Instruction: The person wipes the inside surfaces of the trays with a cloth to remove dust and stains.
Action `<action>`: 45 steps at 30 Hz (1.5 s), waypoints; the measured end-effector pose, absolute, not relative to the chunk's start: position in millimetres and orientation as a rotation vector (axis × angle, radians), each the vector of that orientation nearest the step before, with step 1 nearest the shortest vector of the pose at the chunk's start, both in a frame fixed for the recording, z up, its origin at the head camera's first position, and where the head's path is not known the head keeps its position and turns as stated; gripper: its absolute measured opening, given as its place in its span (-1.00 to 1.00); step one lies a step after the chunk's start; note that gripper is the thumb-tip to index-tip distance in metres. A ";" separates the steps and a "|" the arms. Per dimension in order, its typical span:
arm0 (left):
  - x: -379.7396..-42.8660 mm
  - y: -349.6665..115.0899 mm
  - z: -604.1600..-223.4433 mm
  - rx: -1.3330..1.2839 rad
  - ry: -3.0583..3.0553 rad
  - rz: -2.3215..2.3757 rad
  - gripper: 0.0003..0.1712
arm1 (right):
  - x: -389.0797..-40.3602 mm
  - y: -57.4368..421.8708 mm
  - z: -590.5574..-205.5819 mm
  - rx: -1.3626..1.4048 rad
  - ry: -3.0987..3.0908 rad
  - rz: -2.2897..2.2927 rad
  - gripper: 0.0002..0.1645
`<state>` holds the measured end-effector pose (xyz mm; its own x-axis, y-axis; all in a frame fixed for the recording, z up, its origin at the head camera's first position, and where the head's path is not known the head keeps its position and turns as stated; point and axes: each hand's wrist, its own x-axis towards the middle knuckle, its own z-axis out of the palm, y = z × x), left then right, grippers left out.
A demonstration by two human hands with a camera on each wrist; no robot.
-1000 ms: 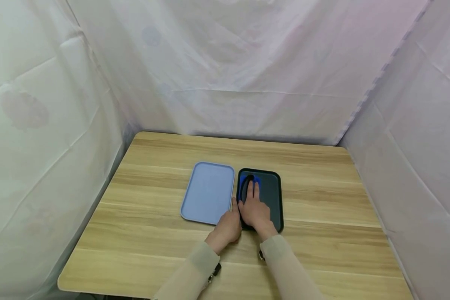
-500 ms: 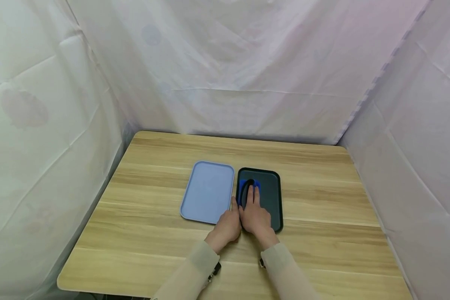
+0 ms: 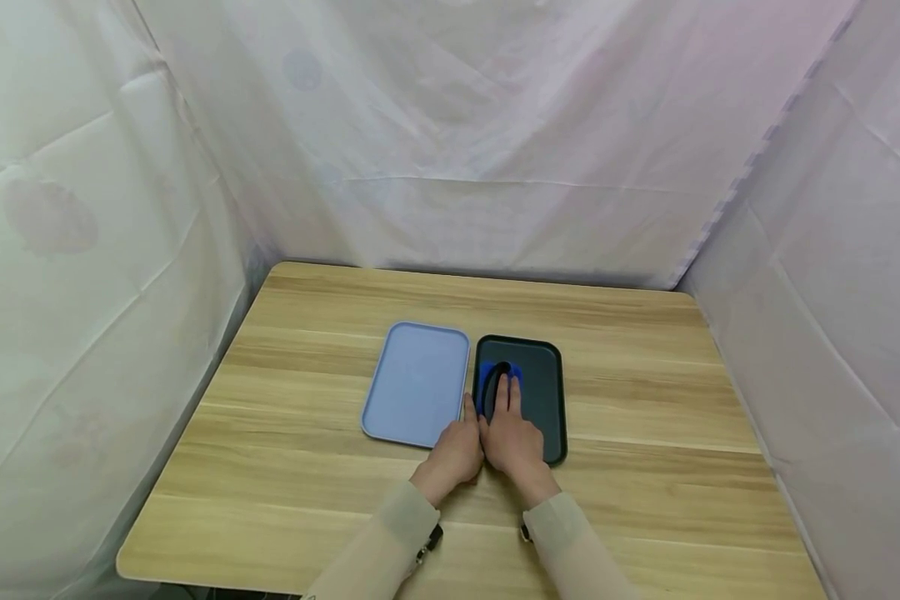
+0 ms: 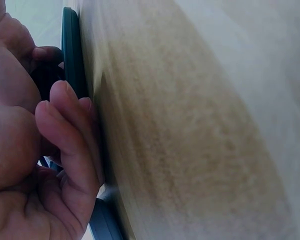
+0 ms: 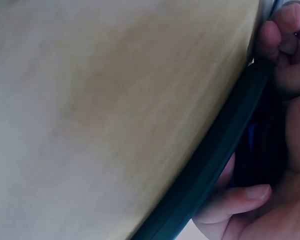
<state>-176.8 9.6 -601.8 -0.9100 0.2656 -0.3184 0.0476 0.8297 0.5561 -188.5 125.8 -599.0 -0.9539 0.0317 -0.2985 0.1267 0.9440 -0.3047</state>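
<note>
In the head view my right hand grips a blue thing with a curved black handle. Index and middle fingers lie straight along its top, and my palm covers the near part; its underside is hidden. It sits on the left half of a dark green tray. My left hand is at the near left corner of this tray, index finger pointing along its left side. In the left wrist view some left fingers are bent beside the tray's rim; whether they grasp it is hidden.
A light blue tray lies just left of the dark one, a narrow gap between them. Both are on a wood-grain table. Pale cloth hangs behind and at both sides.
My right hand has drawn the blue thing a short way towards me along the dark tray, mostly in the first half second. The left hand and both trays stay put.
</note>
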 end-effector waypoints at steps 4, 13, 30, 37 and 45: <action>-176.8 10.6 -601.0 0.224 2.617 0.787 -0.04 | -187.7 126.9 -600.2 0.124 2.819 -0.448 0.02; -176.7 11.5 -597.6 0.200 2.613 0.775 0.03 | -184.4 134.0 -598.8 0.123 2.805 -0.442 0.02; -172.3 10.9 -597.4 0.197 2.605 0.834 0.07 | -180.8 160.8 -598.9 0.124 2.783 -0.483 0.04; -173.0 11.8 -597.6 0.178 2.583 0.857 0.08 | -179.9 174.5 -599.1 0.119 2.786 -0.472 0.05; -173.2 12.2 -597.2 0.171 2.577 0.835 0.08 | -179.5 185.9 -601.1 0.094 2.799 -0.459 0.05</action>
